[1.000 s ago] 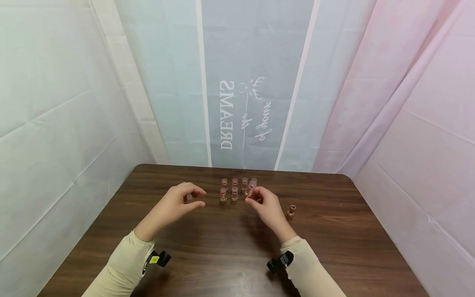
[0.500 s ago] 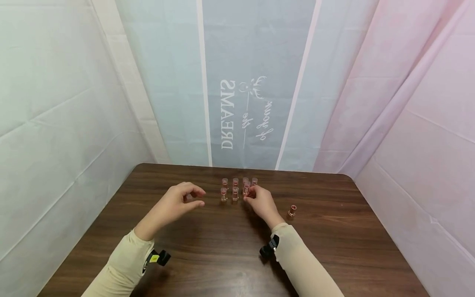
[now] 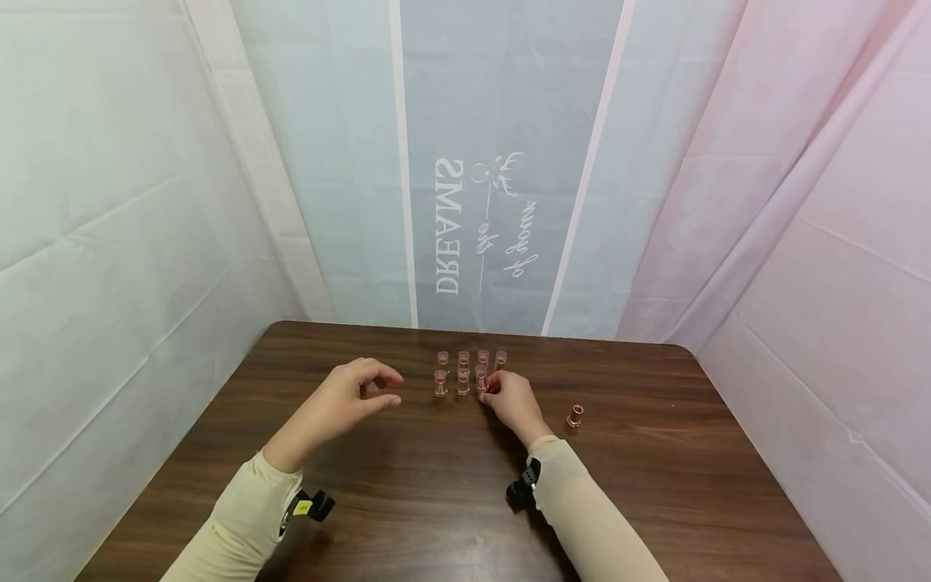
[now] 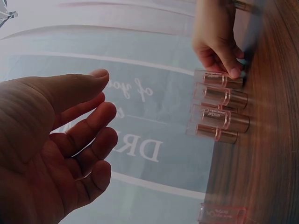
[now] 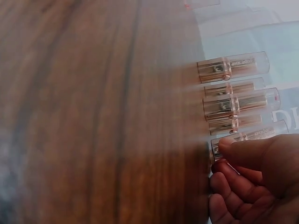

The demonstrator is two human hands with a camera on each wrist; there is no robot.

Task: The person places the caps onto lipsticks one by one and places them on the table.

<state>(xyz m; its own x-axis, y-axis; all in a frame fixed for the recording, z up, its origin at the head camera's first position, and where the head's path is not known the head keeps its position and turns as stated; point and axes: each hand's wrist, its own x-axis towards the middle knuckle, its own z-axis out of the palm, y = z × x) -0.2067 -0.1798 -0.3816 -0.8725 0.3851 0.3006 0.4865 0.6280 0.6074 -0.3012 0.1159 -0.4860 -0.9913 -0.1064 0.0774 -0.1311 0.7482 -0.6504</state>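
My right hand (image 3: 515, 400) pinches a lipstick tube (image 3: 481, 380) with a clear top and a rose-gold base, standing upright at the right end of the front row. To its left stand two like tubes, a middle lipstick (image 3: 463, 383) and a left lipstick (image 3: 440, 384). In the right wrist view the thumb (image 5: 238, 148) lies against the held tube's base. My left hand (image 3: 352, 392) hovers left of the rows, fingers loosely bent with nothing between them. A clear pink-edged piece (image 4: 222, 214) shows low in the left wrist view, mostly hidden behind that hand in the head view.
Behind the front row stands a back row of several lipsticks, the rightmost tube (image 3: 501, 359) among them. A shorter rose-gold tube (image 3: 575, 415) stands alone at the right on the brown wooden table (image 3: 407, 501). A printed curtain (image 3: 349, 202) hangs past the table's far edge.
My right hand has brought its lipstick left, then down toward me, to the front row's right end. The left hand has stayed put.
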